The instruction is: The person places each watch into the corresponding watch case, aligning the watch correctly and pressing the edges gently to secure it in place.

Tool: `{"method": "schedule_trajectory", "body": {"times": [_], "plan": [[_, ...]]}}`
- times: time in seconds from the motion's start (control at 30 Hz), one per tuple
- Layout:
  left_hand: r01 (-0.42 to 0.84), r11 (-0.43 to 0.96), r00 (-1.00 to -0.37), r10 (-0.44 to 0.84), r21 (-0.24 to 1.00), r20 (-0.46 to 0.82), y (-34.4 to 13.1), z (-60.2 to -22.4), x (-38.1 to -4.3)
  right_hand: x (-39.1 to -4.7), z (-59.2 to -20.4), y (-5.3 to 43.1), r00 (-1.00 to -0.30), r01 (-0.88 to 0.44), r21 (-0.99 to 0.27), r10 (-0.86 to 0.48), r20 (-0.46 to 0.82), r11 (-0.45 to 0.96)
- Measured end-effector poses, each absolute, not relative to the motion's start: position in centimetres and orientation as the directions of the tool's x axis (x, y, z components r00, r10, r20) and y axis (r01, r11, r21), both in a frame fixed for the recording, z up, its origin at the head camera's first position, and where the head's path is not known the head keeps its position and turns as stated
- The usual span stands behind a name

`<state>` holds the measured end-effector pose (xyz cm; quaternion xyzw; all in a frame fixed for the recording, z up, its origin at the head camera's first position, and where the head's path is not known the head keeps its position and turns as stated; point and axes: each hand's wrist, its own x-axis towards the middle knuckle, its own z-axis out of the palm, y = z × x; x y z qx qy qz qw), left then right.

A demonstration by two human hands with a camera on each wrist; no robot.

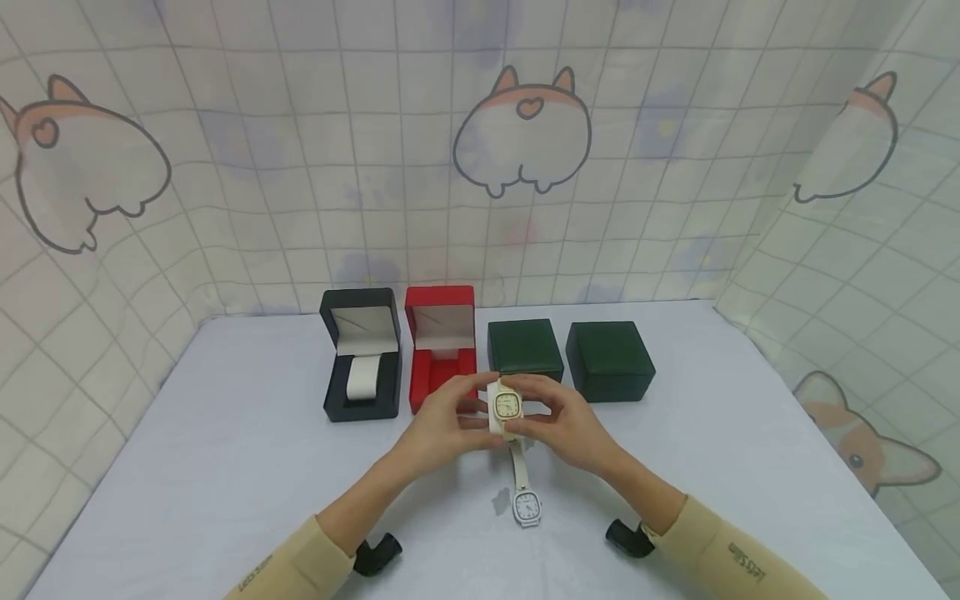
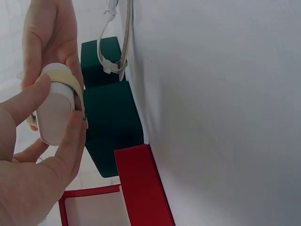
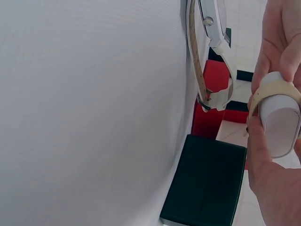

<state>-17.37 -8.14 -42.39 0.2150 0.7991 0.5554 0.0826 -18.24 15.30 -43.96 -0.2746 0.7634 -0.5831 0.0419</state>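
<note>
A small watch with a cream strap [image 3: 277, 89] and a gold-rimmed square dial [image 1: 507, 406] is wrapped around a white watch pillow [image 2: 54, 117]. Both hands hold it up in front of the boxes, dial facing the head camera. My left hand [image 1: 446, 421] grips the pillow from the left, thumb and fingers at its edges. From the right, my right hand [image 1: 566, 423] holds the watch between thumb and fingers, at the strap side. Below them a white watch [image 1: 527, 505] with a closed white strap [image 1: 519, 467] lies on the table.
Behind the hands stand an open black watch box [image 1: 363, 410] with a white pillow [image 1: 363, 377], an open red watch box [image 1: 442, 367], and two closed dark green boxes [image 1: 525, 346] [image 1: 611, 358]. A small grey patch [image 1: 501, 501] lies beside the white watch on the white table [image 1: 247, 467].
</note>
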Motion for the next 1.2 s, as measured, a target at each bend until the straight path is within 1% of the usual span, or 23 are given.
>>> {"method": "schedule_trajectory", "body": {"times": [0.3, 0.47, 0.67, 0.83, 1.0, 1.2], "plan": [[0.244, 0.311, -0.905, 0.413, 0.919, 0.1, -8.9, -42.7, -17.8, -18.4, -43.8, 15.1, -0.855, -0.329, -0.924, -0.478, 0.203, 0.197], [0.229, 0.323, -0.909, 0.407, 0.918, 0.084, -9.2, -42.7, -18.1, -18.5, -43.7, 15.2, -0.849, -0.304, -0.936, -0.497, 0.181, 0.179], [0.224, 0.311, -0.912, 0.402, 0.924, 0.086, -9.7, -42.9, -18.7, -18.4, -43.4, 15.5, -0.844, -0.323, -0.929, -0.499, 0.197, 0.18], [0.203, 0.29, -0.921, 0.38, 0.935, 0.082, -10.6, -43.1, -19.3, -18.4, -43.2, 15.7, -0.849, -0.347, -0.913, -0.486, 0.208, 0.214], [0.183, 0.343, -0.938, 0.341, 0.922, 0.059, -11.7, -42.9, -19.8, -18.6, -42.9, 15.9, -0.854, -0.356, -0.897, -0.482, 0.199, 0.261], [0.167, 0.376, -0.942, 0.333, 0.912, 0.036, -13.4, -42.6, -20.8, -18.7, -43.0, 15.8, -0.855, -0.317, -0.905, -0.498, 0.144, 0.283]]}}
